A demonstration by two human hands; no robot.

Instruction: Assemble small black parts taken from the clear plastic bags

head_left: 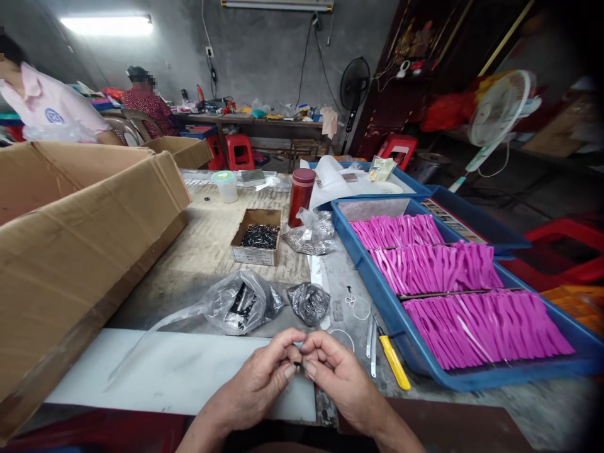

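Observation:
My left hand [262, 377] and my right hand [337, 374] meet over the near edge of the table, fingers curled and pinched together. Between the fingertips sits a tiny black part [297, 363], held by both hands. Just beyond them lie a clear plastic bag of black parts [238, 305] and a smaller bag of dark metal pieces [309, 303]. A white board [179, 371] lies under my hands.
A blue tray [377, 280] holds rows of pink plastic pieces [476, 321] at right. A yellow-handled tool [394, 362] lies beside it. A large cardboard box [80, 251] stands at left, a small box of black parts [257, 238] and a red jar [301, 195] mid-table. Other people sit at the back left.

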